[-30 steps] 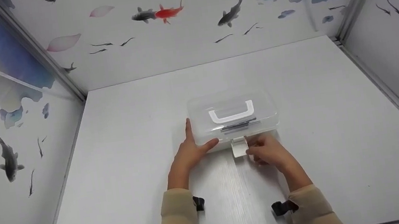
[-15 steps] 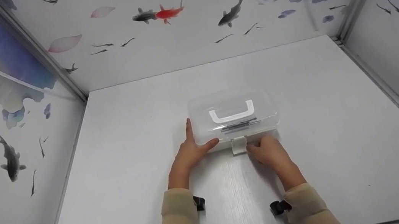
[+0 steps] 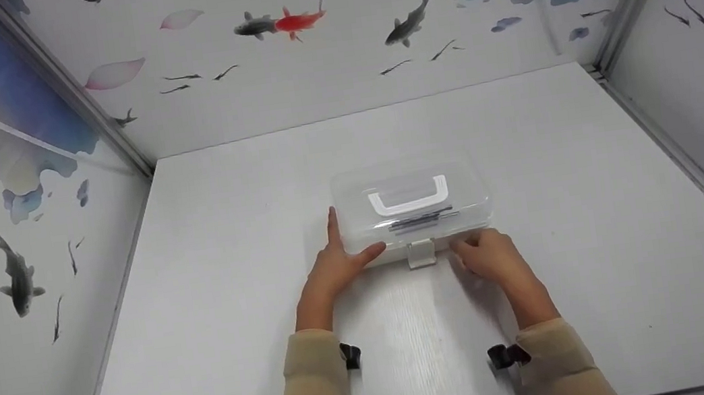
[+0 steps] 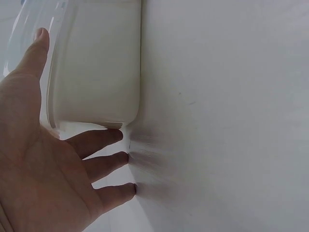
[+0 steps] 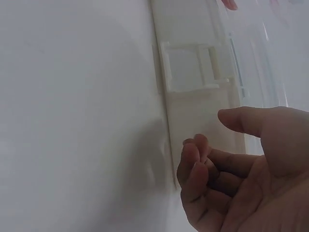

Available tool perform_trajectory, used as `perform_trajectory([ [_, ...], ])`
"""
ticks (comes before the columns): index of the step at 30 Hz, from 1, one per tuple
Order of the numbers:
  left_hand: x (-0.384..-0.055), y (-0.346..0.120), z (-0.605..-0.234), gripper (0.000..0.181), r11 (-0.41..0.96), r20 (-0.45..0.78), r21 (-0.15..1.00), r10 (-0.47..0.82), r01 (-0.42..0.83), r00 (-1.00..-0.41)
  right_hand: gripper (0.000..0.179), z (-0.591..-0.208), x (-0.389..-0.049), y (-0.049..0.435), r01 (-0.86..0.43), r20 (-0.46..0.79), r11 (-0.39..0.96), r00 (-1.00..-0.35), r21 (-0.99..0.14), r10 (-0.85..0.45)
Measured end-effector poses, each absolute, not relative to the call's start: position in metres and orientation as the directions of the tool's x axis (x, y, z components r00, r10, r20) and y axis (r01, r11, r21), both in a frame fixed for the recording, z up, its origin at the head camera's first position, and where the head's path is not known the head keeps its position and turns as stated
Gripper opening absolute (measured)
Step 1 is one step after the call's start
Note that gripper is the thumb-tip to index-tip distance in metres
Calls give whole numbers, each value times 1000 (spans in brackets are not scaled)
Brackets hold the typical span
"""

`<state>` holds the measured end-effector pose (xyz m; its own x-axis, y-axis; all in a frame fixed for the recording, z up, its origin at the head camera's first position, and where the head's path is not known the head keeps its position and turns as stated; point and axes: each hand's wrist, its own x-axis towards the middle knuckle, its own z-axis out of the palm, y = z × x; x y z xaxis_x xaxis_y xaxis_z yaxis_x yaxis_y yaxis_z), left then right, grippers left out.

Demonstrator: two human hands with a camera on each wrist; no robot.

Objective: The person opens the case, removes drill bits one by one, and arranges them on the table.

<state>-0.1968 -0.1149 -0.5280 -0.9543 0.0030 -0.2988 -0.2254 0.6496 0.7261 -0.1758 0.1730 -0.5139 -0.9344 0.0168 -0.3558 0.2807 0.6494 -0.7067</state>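
Head view: left hand [image 3: 332, 271] spread, bracing box [image 3: 407, 193]; right hand [image 3: 489, 255] half-curled, empty, beside latch [image 3: 421, 254] — latch work wants the box kept steady.

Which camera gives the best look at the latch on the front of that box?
The right wrist view: it shows the latch close up, with the right hand clear of it. The head view shows it small on the box; the left wrist view doesn't show it.
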Motion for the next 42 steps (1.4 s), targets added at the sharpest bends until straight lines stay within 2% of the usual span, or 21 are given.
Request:
perform_trajectory([
  [4, -197, -114, -528, 133, 646, -299, 729, 2, -227, -954, 48, -507, -175, 182, 280, -336, 647, -941, -709, 39],
  [10, -196, -115, -529, 133, 637, -296, 736, -2, -230, -955, 77, -499, -178, 196, 285, -315, 653, -946, -702, 74],
  [14, -196, -116, -530, 133, 632, -291, 740, -5, -229, -957, 97, -497, -182, 201, 277, -322, 604, -946, -748, 35],
  [16, -195, -117, -530, 133, 632, -288, 741, -5, -226, -958, 101, -497, -184, 203, 262, -316, 581, -949, -771, 9],
  [24, -195, -122, -531, 135, 641, -295, 735, 9, -221, -955, 98, -500, -192, 209, 228, -301, 551, -953, -803, -44],
  [32, -196, -126, -535, 135, 655, -283, 734, 58, -177, -957, 96, -501, -196, 208, 223, -289, 534, -956, -815, -42],
  [42, -196, -130, -537, 134, 663, -258, 737, 94, -133, -962, 91, -505, -197, 209, 177, -237, 580, -971, -795, -29],
])
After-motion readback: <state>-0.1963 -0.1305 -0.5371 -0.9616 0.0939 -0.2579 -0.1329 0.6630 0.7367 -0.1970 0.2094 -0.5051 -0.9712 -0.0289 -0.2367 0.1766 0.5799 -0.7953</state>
